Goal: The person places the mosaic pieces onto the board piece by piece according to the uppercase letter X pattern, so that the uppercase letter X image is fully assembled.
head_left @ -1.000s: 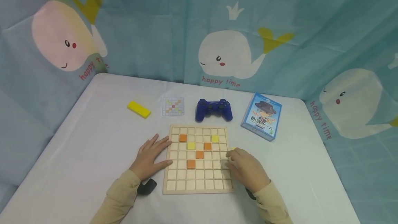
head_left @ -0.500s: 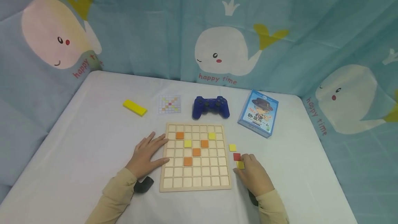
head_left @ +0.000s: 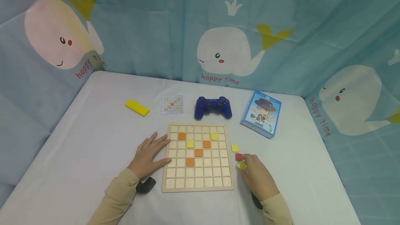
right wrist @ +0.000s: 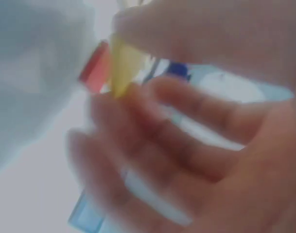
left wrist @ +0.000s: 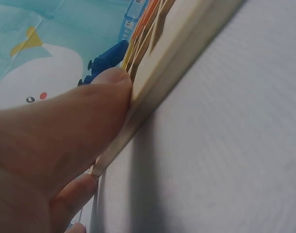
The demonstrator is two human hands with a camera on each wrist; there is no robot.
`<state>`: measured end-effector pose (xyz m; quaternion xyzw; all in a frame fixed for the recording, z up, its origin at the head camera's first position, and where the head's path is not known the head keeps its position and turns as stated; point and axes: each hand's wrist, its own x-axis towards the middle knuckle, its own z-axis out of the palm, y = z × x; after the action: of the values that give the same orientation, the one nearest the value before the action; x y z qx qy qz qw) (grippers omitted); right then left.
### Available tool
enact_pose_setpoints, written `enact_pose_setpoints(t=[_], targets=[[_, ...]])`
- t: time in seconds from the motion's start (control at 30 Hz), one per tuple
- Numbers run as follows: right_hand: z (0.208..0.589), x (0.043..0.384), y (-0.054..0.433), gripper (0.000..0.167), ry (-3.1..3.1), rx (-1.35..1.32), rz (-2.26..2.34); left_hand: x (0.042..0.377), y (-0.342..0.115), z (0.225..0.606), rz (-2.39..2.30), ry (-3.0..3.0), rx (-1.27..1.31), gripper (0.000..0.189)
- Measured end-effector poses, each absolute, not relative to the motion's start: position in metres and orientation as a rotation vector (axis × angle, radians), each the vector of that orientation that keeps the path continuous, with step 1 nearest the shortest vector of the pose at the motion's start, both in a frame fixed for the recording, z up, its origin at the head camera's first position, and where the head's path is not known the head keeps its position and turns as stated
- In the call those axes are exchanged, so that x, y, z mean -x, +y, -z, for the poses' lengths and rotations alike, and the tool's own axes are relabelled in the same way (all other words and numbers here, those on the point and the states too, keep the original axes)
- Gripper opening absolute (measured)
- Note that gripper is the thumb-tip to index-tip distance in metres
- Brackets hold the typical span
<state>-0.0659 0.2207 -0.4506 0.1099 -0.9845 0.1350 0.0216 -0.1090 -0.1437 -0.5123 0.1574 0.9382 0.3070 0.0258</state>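
A wooden grid board (head_left: 197, 182) lies on the white table, with several orange and yellow square tiles set in its cells. My left hand (head_left: 149, 158) rests along the board's left edge, fingers spread and straight; the left wrist view has the thumb (left wrist: 109, 85) against the rim. Right of the board, my right hand (head_left: 259, 176) pinches a yellow tile (head_left: 241, 165) between thumb and fingers, and the tile is tilted. Close beside it lies a red tile (head_left: 239, 157). Another yellow tile (head_left: 235, 148) lies flat a little farther back. The right wrist view is blurred.
Behind the board are a yellow block (head_left: 137, 108), a card with a coloured grid pattern (head_left: 172, 105), a blue game controller (head_left: 213, 107) and a blue illustrated box (head_left: 261, 114). A whale-print curtain (head_left: 150, 44) hangs behind the table (head_left: 78, 148).
My right hand has moved from the board's right edge to the loose tiles and tilted the nearest yellow one up in its grip. My left hand has stayed at the board.
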Motion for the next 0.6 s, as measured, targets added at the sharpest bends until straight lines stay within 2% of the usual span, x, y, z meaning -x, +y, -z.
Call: enact_pose_setpoints(t=[0.13,0.3,0.6], targets=[[0.444,0.073,0.212,0.039,-2.954,-0.635,-0.498,0.109,-0.144,0.512,-0.954,2.897,-0.471,0.068],[0.449,0.087,0.198,0.032,-2.868,-0.962,-0.652,0.109,-0.145,0.512,-0.958,2.896,-0.472,0.068],[0.466,0.103,0.174,0.016,-2.822,-1.142,-0.635,0.106,-0.143,0.510,-0.996,2.921,-0.513,0.067]])
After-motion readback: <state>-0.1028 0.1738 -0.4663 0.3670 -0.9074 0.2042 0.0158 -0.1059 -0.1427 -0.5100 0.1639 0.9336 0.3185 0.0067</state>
